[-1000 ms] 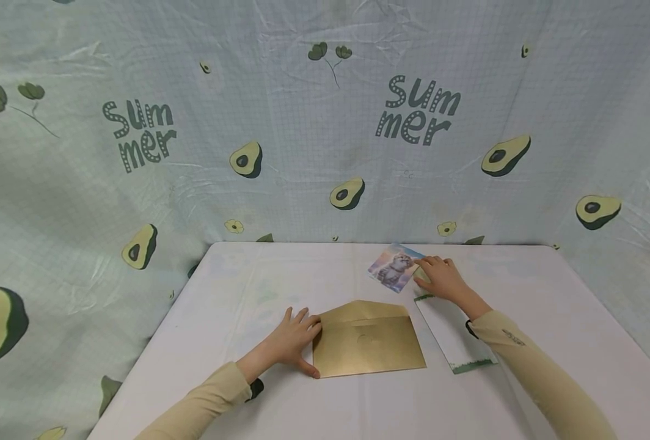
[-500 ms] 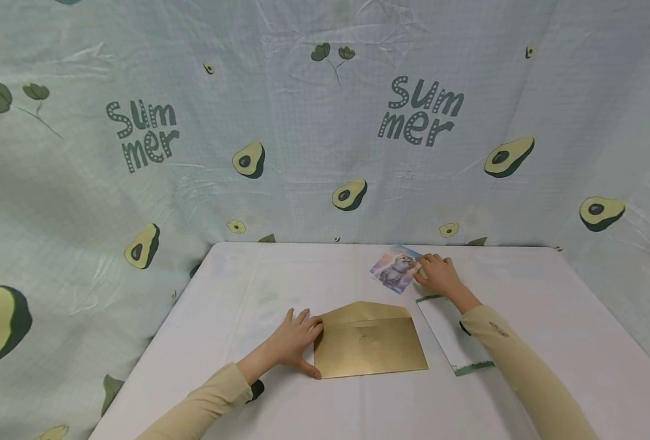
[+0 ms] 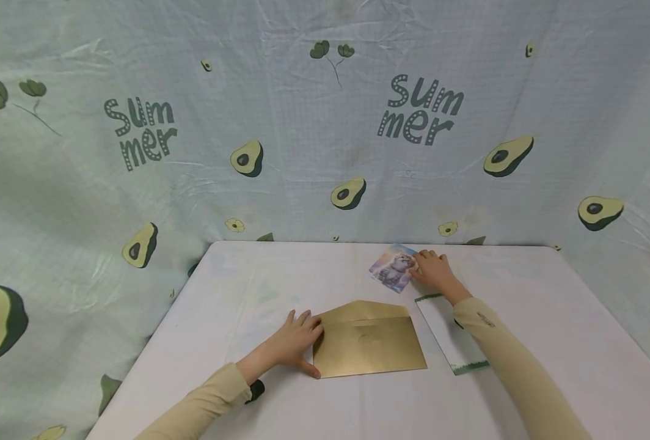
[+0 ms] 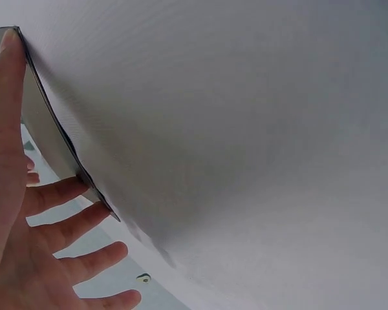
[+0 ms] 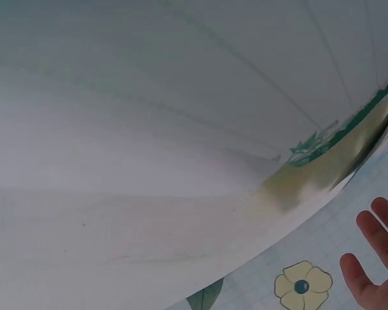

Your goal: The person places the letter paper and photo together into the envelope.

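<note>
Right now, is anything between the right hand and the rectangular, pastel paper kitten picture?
Nothing visible: the right hand reaches the right edge of the kitten picture. The white, green-edged rectangular sheet lies nearer the person.

the pale, pinkish-white tabletop (image 3: 281, 275) has rounded far corners. near its middle lies a gold envelope (image 3: 371, 347), its flap opened out toward the far side. beyond it, near the far edge, a kitten card (image 3: 392, 269) lies turned at an angle. right of the envelope lies a white sheet (image 3: 450, 341) with green borders.
</note>
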Demonstrator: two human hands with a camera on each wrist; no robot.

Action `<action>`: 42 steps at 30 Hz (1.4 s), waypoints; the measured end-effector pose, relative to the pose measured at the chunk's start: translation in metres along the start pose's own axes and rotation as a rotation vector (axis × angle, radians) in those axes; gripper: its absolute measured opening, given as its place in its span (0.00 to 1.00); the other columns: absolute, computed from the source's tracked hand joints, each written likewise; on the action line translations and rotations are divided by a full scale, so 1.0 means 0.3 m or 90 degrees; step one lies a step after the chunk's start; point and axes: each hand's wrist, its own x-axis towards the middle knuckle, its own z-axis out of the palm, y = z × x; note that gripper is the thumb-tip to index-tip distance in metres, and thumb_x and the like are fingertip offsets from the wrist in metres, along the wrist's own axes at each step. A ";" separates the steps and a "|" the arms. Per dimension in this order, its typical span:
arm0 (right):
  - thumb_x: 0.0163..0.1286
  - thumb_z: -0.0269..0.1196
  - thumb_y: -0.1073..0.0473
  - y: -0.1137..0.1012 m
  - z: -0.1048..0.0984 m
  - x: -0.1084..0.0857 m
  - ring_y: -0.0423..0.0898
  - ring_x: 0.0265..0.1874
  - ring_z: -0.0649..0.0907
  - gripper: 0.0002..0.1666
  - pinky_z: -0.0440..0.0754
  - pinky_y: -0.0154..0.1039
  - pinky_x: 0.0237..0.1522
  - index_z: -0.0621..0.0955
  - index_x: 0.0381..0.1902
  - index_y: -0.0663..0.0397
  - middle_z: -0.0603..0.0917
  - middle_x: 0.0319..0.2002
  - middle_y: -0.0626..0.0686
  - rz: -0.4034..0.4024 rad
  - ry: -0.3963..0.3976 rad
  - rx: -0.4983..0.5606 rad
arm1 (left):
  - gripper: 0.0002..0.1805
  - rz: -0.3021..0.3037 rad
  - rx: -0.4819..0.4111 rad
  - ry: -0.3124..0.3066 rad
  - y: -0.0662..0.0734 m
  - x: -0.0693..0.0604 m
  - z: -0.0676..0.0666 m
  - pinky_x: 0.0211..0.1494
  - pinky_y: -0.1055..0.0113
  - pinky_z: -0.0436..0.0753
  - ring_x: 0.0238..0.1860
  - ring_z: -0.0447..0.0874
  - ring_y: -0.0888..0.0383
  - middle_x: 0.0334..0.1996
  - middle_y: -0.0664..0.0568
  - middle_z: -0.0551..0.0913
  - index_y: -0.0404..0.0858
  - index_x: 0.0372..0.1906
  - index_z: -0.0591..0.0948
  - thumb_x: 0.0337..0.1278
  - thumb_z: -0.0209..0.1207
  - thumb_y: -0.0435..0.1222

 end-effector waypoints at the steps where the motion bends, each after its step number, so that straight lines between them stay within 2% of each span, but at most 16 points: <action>1: 0.63 0.56 0.50 0.004 -0.001 0.005 0.61 0.50 0.72 0.26 0.68 0.61 0.46 0.72 0.51 0.64 0.74 0.50 0.65 0.005 -0.005 -0.003 | 0.51 0.000 0.000 -0.001 0.001 0.002 -0.001 0.55 0.41 0.65 0.60 0.63 0.41 0.56 0.45 0.68 0.39 0.56 0.68 0.27 0.55 0.71; 8: 0.65 0.54 0.48 0.030 0.011 0.031 0.62 0.52 0.71 0.29 0.67 0.62 0.48 0.69 0.56 0.64 0.72 0.53 0.65 0.040 -0.039 -0.010 | 0.52 0.004 0.015 -0.002 0.009 0.010 -0.014 0.55 0.42 0.66 0.60 0.64 0.41 0.55 0.44 0.69 0.37 0.54 0.68 0.25 0.56 0.71; 17: 0.67 0.50 0.48 0.021 0.007 0.042 0.65 0.56 0.67 0.32 0.61 0.65 0.52 0.64 0.60 0.66 0.68 0.57 0.68 0.081 -0.086 0.028 | 0.52 0.003 0.049 0.014 0.015 0.017 -0.018 0.53 0.43 0.68 0.58 0.67 0.43 0.52 0.45 0.70 0.38 0.51 0.69 0.22 0.56 0.73; 29: 0.70 0.44 0.46 0.015 0.037 0.044 0.67 0.59 0.63 0.34 0.55 0.67 0.56 0.59 0.63 0.67 0.63 0.60 0.70 0.112 -0.113 0.064 | 0.52 -0.012 0.046 0.005 0.015 0.020 -0.014 0.54 0.41 0.67 0.59 0.65 0.42 0.52 0.44 0.70 0.39 0.51 0.68 0.20 0.57 0.73; 42: 0.67 0.47 0.44 0.005 0.038 0.041 0.67 0.56 0.64 0.35 0.55 0.68 0.55 0.61 0.62 0.66 0.67 0.55 0.70 0.106 -0.105 0.059 | 0.51 -0.011 0.059 0.008 0.017 0.021 -0.021 0.53 0.42 0.68 0.59 0.66 0.42 0.51 0.44 0.70 0.40 0.50 0.68 0.19 0.56 0.73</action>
